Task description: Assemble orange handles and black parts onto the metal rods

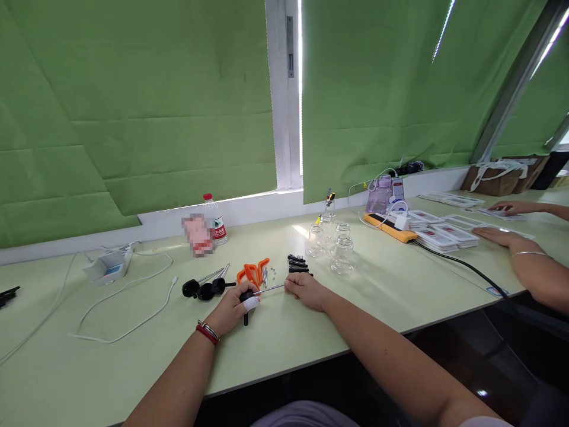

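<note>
My left hand is closed around a black cap-like part, and a thin metal rod runs from it to the right. The fingertips of my right hand pinch the far end of that rod; anything small between them is hidden. Just beyond my left hand lie similar black parts with metal rods. Orange angled handles rest behind my fingers, with small metal pins and tiny bright pieces beside them. Black ribbed pieces lie in a group behind my right hand.
Several clear glass jars stand behind my right hand. A water bottle is near the wall. White cable loops over the left side. An orange power strip and white frames lie right, near another person's hands.
</note>
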Available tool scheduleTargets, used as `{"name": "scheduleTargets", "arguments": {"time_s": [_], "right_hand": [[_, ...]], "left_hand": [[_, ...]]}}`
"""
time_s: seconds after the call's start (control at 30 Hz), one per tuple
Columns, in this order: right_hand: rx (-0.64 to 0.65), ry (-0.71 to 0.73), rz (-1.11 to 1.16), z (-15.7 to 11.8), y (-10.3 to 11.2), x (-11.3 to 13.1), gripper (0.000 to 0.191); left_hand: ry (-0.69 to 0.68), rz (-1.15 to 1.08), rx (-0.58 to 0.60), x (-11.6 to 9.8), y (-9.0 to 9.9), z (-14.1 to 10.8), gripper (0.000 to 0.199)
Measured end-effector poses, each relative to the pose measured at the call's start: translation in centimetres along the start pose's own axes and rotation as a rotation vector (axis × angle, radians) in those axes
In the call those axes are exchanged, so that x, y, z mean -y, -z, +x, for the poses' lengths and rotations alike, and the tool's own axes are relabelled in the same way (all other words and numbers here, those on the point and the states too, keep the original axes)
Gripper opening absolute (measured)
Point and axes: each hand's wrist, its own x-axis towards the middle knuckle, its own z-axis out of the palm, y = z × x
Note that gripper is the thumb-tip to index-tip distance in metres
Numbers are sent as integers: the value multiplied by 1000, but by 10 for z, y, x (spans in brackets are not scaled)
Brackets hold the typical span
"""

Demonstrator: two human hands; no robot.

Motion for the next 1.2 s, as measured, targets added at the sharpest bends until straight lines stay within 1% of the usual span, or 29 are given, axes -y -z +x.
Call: {"name": "scheduleTargets", "arguments": {"time_s": [0.17,0.27,0.4,0.6,0.8,0.87,1.03,1.2], "right_hand": [[-34,18,5,0,0,0,15],[-30,15,3,0,-1,1,14],[-18,12,10,0,-2,1,18],[-21,-10,31,1,-3,0,30],[-35,-14,25,-1,-2,5,31],[-40,-9,49,-2,-1,7,28],[-11,9,156,-2,-1,7,12],[-1,-4,90,-4,0,9,8]], "left_hand": [[8,0,-2,-1,0,1,26],[2,1,8,-1,-1,1,26],[13,1,13,0,-1,0,23],[25,-17,19,2,-1,0,23],[14,-19,8,3,-1,1,24],[12,-17,4,4,0,1,24],[11,-13,-1,5,0,1,25],[2,-6,1,4,-1,1,25]]}}
